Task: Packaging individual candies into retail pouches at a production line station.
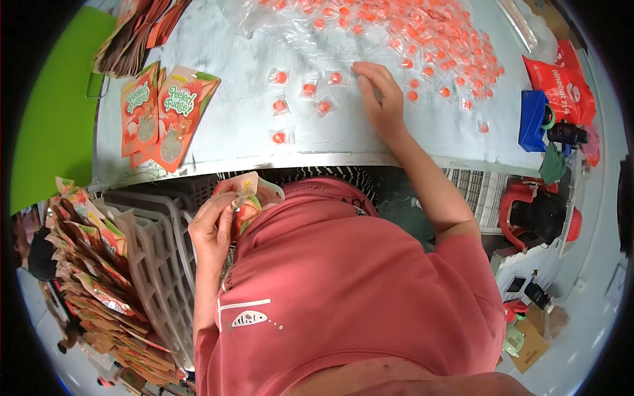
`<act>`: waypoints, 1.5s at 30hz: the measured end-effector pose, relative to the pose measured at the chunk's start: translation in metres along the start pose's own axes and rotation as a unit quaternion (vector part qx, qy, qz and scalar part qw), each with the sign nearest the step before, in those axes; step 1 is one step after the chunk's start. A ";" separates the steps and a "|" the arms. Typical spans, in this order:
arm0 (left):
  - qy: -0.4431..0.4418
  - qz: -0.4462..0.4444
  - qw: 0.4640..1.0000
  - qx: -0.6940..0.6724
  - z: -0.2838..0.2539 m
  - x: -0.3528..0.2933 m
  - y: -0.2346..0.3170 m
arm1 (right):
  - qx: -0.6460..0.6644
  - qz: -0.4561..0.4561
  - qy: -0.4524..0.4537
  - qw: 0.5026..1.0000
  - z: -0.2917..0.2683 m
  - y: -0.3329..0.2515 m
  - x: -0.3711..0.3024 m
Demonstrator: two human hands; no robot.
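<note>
My left hand (214,214) pinches the top of a printed candy pouch (247,210), held below the table edge against my front; the pouch's lower part is hidden. My right hand (381,99) rests over the white table (251,142) with fingers stretched out, and nothing shows in it. Just left of its fingertips lies a clear-wrapped round orange-red candy (335,78), with several more like it, such as the wrapped candy (279,138) closest to the edge. Beyond the hand spreads a large pile of wrapped candies (436,39).
Flat printed pouches (175,119) lie on the table's left, with a pouch stack (129,39) behind. Stacked pouches (99,284) and grey plastic crates (158,264) stand at lower left. A blue box (531,122) and red bag (561,89) sit at right.
</note>
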State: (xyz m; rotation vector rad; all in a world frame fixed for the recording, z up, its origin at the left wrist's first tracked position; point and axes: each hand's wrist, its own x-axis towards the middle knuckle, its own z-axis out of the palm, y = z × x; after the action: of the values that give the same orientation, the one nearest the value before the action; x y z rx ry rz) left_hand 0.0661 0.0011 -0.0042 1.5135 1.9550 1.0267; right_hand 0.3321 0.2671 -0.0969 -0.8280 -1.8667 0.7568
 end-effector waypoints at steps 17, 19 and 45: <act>0.024 -0.008 1.000 0.004 0.013 -0.011 -0.017 | -0.288 -0.081 -0.156 0.941 0.035 -0.014 -0.009; 0.022 -0.012 1.000 0.003 0.012 -0.011 -0.017 | -0.278 -0.072 -0.170 0.943 0.034 -0.015 -0.010; 0.006 -0.040 0.999 -0.023 0.013 -0.018 -0.019 | -0.155 -0.109 -0.190 0.963 0.130 -0.065 -0.003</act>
State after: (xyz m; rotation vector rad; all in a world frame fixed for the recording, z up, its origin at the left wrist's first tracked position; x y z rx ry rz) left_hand 0.0693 -0.0143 -0.0287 1.3965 1.9685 1.0417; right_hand 0.1996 0.2063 -0.0970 -0.6839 -2.4194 0.5146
